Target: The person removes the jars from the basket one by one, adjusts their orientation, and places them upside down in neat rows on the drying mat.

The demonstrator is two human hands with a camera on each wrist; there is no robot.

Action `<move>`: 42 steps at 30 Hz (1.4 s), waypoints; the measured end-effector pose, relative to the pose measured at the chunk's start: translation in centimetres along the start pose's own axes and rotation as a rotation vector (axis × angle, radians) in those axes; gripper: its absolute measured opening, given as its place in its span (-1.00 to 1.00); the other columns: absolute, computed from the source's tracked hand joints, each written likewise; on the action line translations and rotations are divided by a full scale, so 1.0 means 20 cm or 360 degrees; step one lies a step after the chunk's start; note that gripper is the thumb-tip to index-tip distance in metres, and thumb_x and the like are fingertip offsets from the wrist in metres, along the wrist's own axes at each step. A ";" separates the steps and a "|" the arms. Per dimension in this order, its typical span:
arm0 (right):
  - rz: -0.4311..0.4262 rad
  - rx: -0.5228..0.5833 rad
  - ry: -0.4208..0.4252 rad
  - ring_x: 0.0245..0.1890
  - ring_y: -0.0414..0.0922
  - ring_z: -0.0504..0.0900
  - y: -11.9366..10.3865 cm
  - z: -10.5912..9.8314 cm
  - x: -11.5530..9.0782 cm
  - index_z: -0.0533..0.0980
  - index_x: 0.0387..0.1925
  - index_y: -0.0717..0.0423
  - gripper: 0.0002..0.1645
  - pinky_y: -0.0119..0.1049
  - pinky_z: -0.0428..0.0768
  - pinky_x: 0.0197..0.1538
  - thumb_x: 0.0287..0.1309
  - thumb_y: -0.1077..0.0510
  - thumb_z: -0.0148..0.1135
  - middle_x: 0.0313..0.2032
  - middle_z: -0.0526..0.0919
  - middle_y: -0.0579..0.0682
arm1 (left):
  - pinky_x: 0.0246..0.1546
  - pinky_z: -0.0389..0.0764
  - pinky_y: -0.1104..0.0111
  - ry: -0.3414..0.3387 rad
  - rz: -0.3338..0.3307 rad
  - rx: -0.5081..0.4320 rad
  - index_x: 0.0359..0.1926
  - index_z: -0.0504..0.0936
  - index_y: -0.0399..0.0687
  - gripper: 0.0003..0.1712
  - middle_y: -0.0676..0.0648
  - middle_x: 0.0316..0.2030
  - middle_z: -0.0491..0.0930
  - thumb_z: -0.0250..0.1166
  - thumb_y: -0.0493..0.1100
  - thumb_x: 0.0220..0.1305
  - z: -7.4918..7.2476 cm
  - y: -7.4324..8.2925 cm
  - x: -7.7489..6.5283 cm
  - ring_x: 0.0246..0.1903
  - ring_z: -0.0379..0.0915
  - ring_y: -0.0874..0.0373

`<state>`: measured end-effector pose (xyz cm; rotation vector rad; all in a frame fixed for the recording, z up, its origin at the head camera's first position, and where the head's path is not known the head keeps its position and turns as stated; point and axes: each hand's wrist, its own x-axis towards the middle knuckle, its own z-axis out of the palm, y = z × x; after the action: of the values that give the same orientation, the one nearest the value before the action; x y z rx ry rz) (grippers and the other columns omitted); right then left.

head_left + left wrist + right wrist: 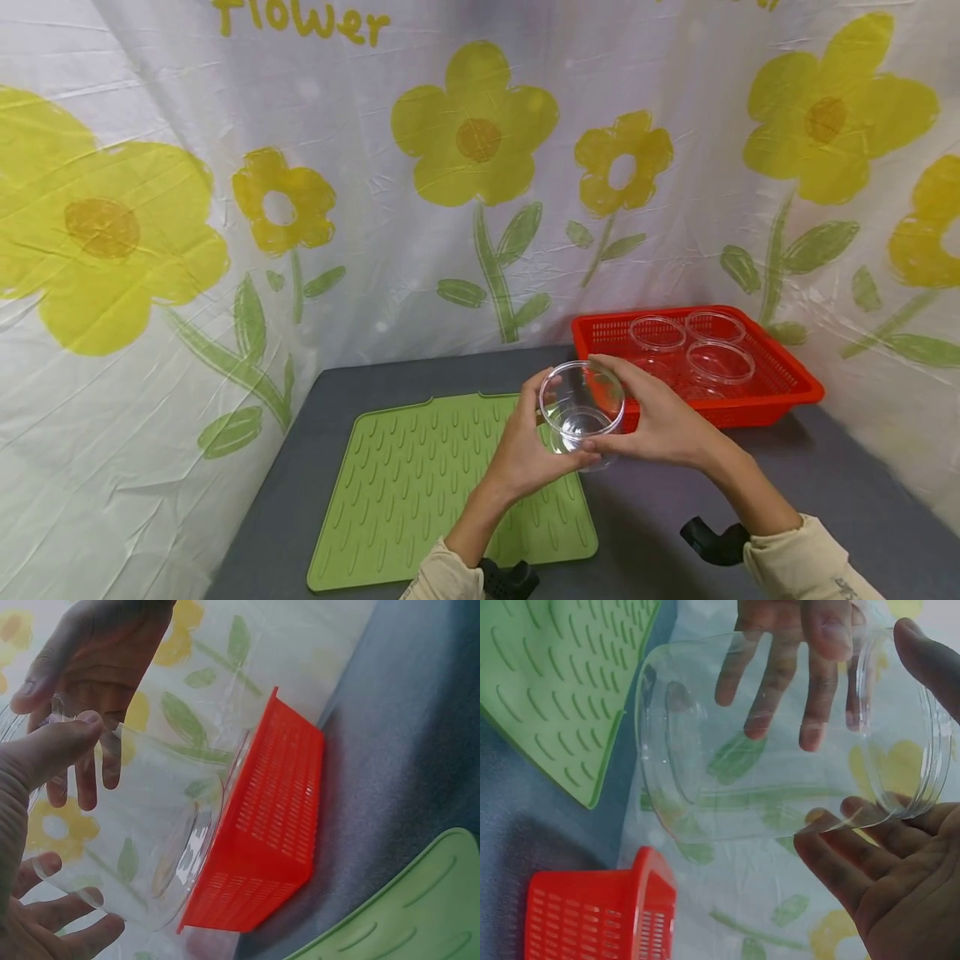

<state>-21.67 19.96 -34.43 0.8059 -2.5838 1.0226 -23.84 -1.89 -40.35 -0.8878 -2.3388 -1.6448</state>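
A clear jar (583,429) with a round open mouth is held up between both hands, above the right edge of the green mat. The left hand (521,446) grips its left side, thumb at the front near the rim. From the right, the right hand (663,421) grips the same jar with its thumb in front and fingers behind. In the left wrist view the transparent wall of the jar (150,840) shows fingers through it. A ridged neck and smooth base of the jar (705,765) appear in the right wrist view.
A red perforated basket (772,410) holding several clear jars (720,364) stands at the back right of the dark table (277,500). The green ridged mat (420,500) lies left of centre. Behind hangs a white curtain (360,250) with yellow flowers.
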 end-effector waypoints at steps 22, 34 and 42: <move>-0.0019 0.0166 -0.0008 0.44 0.19 0.35 0.08 0.14 -0.08 0.01 0.61 -0.12 0.38 0.27 0.53 0.26 -0.11 -0.14 0.66 0.52 0.24 0.12 | 0.12 0.66 0.32 0.0138 -0.0040 -0.0551 0.58 -0.06 0.04 0.21 -0.09 0.47 0.29 0.56 0.01 0.14 -0.05 -0.10 -0.08 0.28 0.45 -0.25; -0.0102 0.0114 0.0161 0.40 -0.04 0.41 0.10 0.23 -0.09 0.09 0.59 -0.12 0.34 -0.20 0.51 0.38 -0.14 -0.06 0.70 0.48 0.34 -0.02 | 0.09 0.66 0.30 0.0097 -0.0041 -0.0626 0.58 -0.07 -0.04 0.21 -0.16 0.48 0.28 0.54 0.05 0.16 -0.04 -0.10 -0.08 0.19 0.53 -0.04; -0.0086 0.0071 0.0164 0.28 -0.10 0.48 0.10 0.24 -0.11 0.16 0.56 -0.05 0.29 0.05 0.64 0.19 -0.14 -0.07 0.70 0.42 0.41 -0.02 | 0.14 0.67 0.14 0.0031 -0.0013 -0.0701 0.61 -0.17 0.17 0.30 -0.16 0.48 0.26 0.55 0.17 0.11 -0.06 -0.11 -0.09 0.29 0.45 -0.20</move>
<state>-21.23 18.71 -39.93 0.8071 -2.4479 1.0806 -23.75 -4.24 -42.42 -0.9235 -1.9977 -2.2065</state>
